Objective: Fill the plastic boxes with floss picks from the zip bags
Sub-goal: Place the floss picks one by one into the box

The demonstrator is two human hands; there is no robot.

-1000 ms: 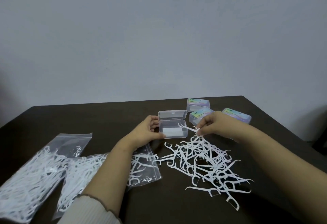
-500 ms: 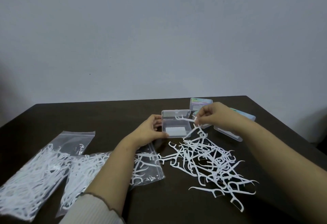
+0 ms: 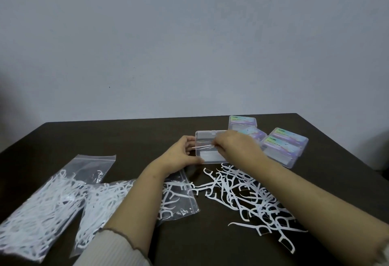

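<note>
My left hand [image 3: 181, 156] steadied the open plastic box [image 3: 210, 150] at its near-left corner, thumb along the front edge, fingers curled round the side. My right hand [image 3: 233, 148] hung right over the box, fingertips pinched on a floss pick [image 3: 202, 147]. The pick lay almost flat with its long axis running left to right across the box, free end poking towards my left hand. So the drop was straight down, the pick lined up with the box's long side, I reckoned. The box looked nearly empty, plenty left to do. The loose pile of picks [image 3: 248, 198] sat just in front of the box on the table [image 3: 126, 139], nearer my right hand. Two zip bags [image 3: 52, 202] lay well off to the left; four closed boxes [image 3: 284, 145] waited just behind my right hand.
</note>
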